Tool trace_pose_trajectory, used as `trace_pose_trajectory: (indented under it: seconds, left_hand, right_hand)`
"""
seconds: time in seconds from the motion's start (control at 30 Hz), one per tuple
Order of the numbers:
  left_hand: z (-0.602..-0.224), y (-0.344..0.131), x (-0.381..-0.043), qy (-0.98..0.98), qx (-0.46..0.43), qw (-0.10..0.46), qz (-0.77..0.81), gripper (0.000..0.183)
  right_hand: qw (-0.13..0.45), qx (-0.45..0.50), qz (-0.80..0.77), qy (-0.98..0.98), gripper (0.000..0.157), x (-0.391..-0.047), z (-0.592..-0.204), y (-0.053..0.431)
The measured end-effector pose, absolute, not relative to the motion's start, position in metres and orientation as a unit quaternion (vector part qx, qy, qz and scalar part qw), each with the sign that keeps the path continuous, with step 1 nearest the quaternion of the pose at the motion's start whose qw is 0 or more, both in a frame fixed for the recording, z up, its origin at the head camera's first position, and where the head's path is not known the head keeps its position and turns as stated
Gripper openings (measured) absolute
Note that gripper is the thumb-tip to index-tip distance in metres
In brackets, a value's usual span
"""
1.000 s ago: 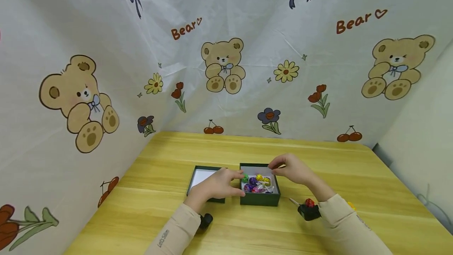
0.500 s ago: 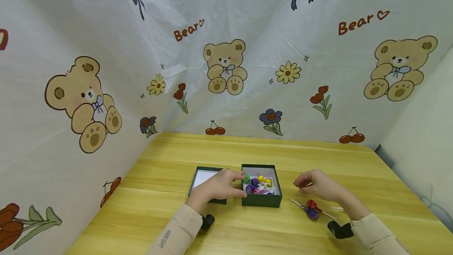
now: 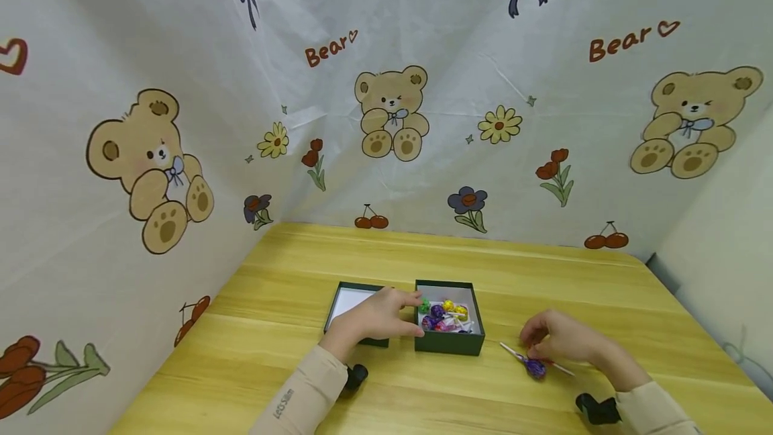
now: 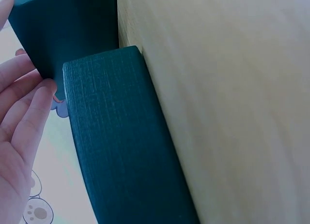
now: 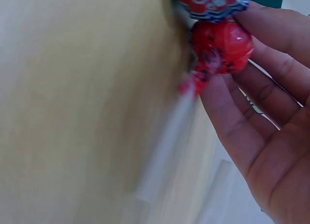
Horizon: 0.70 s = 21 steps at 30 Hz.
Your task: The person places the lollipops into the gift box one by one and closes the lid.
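Observation:
My left hand [image 3: 382, 314] rests at the left side of a dark green box [image 3: 449, 344], its fingers and thumb reaching that wall. In the left wrist view its fingers [image 4: 30, 112] look nearly straight against the box. Inside the box lie several wrapped lollipops [image 3: 447, 321], green, yellow, purple and pink. To the right, my right hand [image 3: 564, 337] pinches a red lollipop [image 5: 227, 47] between thumb and fingers, low over the table. A purple lollipop [image 3: 535, 369] lies right beside it, its white stick pointing to the back left. The head view largely hides the red candy.
The shallow dark green lid [image 3: 345, 302] with a white inside lies left of the box, partly under my left forearm. Black wrist cameras [image 3: 596, 409] sit at both cuffs. A patterned bear cloth [image 3: 410, 207] hangs behind the wooden table [image 3: 423, 395].
My right hand has moved from the box's right rim rightward and down to the lollipops on the table, where it now holds the red one. My left hand stays at the box.

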<state>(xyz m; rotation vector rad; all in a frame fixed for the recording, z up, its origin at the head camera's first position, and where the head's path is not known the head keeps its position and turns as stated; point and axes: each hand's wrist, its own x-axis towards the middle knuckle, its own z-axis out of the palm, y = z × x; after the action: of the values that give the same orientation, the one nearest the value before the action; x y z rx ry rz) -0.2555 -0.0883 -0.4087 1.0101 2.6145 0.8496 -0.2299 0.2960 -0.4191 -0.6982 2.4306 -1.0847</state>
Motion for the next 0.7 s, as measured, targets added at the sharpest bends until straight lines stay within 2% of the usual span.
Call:
trace_pose_trajectory:
  seconds: [0.17,0.7]
  left_hand:
    - [-0.4075,-0.0864,-0.2561,0.892,0.344,0.098,0.278,0.06]
    - [-0.4089,-0.0868,-0.2566,0.891,0.341,0.1,0.282,0.06]
  right_hand:
    - [0.197,-0.238,-0.396,0.865,0.013,-0.2297,-0.4235,0.2976]
    - [0.191,-0.217,-0.413,0.864,0.02,-0.2242,-0.4217,0.3019]
